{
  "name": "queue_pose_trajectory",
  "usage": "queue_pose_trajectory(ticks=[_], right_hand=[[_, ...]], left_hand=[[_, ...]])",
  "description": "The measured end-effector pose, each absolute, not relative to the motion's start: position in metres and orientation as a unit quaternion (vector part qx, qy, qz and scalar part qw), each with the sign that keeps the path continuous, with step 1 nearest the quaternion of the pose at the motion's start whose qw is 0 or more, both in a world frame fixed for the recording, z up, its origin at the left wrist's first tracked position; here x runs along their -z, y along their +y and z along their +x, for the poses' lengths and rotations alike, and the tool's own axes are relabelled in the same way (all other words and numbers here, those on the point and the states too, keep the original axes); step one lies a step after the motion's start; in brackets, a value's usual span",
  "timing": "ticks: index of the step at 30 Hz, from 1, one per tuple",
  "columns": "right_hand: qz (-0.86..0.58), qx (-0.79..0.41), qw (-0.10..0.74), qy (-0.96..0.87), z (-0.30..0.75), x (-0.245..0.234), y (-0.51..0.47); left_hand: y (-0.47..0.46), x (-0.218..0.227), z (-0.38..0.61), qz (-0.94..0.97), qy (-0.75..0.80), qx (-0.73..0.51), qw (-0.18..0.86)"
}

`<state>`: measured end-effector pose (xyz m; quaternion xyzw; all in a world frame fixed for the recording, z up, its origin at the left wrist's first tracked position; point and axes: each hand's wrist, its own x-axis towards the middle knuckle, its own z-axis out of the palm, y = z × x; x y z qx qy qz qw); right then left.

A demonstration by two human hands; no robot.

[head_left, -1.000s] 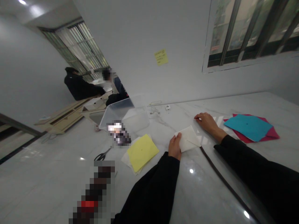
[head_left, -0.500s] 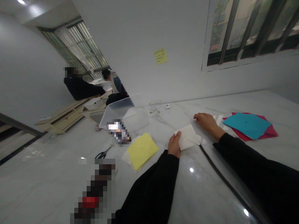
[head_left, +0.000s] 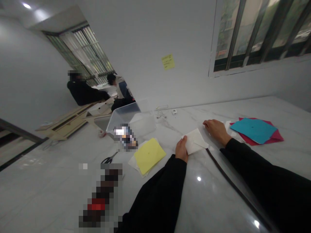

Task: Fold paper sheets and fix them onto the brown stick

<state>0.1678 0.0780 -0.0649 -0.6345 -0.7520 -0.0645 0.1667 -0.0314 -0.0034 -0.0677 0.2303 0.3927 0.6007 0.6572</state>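
Observation:
A folded white paper (head_left: 196, 141) lies on the white marble table (head_left: 60, 191) in front of me. My left hand (head_left: 181, 149) pinches its near left corner, thumb on top. My right hand (head_left: 216, 130) rests palm down on the table just past the paper's right side, fingers curled and pressing at the paper's far edge. Both arms wear black sleeves.
A yellow sheet (head_left: 148, 155) on white sheets lies to the left, scissors (head_left: 109, 159) beyond it. Teal paper on red sheets (head_left: 255, 130) sits at the right. A clear plastic box (head_left: 132, 119) stands at the back. A dark strap (head_left: 233, 184) crosses the table. Two people sit far left.
The view has shifted slightly. My right hand has slid a little nearer the white paper; my left hand keeps its hold on the corner.

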Motion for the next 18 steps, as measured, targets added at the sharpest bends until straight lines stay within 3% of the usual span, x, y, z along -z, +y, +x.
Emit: queue_pose_trajectory(ticks=[2,5,9,14,18], right_hand=[[-0.631,0.074,0.194,-0.747,0.163,0.062,0.065],[-0.586,0.056,0.3,-0.75,0.156,0.064,0.038],[-0.552,-0.137,0.418,-0.708,0.154,0.072,-0.003],[-0.525,-0.337,0.477,-0.619,0.156,0.076,-0.033],[-0.482,-0.429,0.447,-0.619,0.156,0.078,-0.032]], left_hand=[[-0.004,0.068,-0.031,0.226,0.391,-0.606,0.655],[-0.004,0.067,-0.03,0.226,0.383,-0.614,0.652],[-0.005,0.065,-0.029,0.216,0.384,-0.608,0.661],[-0.008,0.069,-0.029,0.266,0.419,-0.567,0.657],[-0.008,0.073,-0.029,0.326,0.425,-0.544,0.646]])
